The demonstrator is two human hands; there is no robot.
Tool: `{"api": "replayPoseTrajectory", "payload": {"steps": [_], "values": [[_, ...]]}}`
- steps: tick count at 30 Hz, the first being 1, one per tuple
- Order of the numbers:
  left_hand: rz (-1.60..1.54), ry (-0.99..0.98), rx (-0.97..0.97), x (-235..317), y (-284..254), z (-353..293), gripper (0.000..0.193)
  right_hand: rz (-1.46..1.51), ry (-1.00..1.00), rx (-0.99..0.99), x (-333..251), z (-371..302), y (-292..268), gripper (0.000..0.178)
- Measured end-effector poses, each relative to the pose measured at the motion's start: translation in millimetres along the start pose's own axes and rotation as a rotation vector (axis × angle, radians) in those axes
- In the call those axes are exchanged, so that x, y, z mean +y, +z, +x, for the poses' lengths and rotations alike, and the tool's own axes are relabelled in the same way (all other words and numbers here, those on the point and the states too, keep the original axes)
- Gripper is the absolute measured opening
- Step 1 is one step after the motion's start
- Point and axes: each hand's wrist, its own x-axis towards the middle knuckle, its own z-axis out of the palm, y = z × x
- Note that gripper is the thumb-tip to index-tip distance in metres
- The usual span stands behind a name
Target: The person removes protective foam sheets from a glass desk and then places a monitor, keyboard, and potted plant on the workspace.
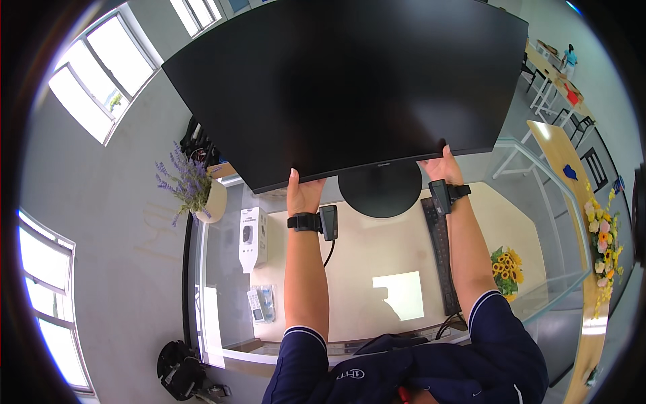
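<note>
A large black monitor (pixel 350 87) fills the upper middle, its screen facing me. My left hand (pixel 306 194) grips its lower edge on the left, thumb on the front and fingers hidden behind. On the right, my right hand (pixel 444 168) holds the same edge in a like way. Below the screen, between my hands, shows the round black stand base (pixel 380 193). Dark devices are strapped to both wrists. A long dark keyboard (pixel 441 259) lies beside my right forearm, partly covered by it.
The glass-topped table (pixel 340 296) carries a white box (pixel 251 232), a remote control (pixel 256 305) in clear plastic and sunflowers (pixel 506 266). A lavender pot (pixel 214 202) stands at its left edge. A black bag (pixel 180 370) lies lower left. Flowers (pixel 602 236) lie along a wooden table (pixel 560 151) at right.
</note>
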Motion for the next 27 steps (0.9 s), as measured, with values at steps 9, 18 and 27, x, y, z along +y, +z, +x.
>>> {"api": "replayPoseTrajectory", "payload": {"steps": [9, 18, 27], "values": [[-0.009, 0.009, 0.02, -1, 0, 0, 0.05, 0.004, 0.036, -0.011, 5, 1, -14, 0.054], [-0.032, 0.007, 0.03, -1, -2, 2, 0.049, -0.016, 0.041, 0.012, 2, 3, -5, 0.058], [-0.032, -0.015, 0.056, -1, -3, 1, 0.053, 0.023, 0.055, -0.003, 2, -1, -3, 0.052]]}}
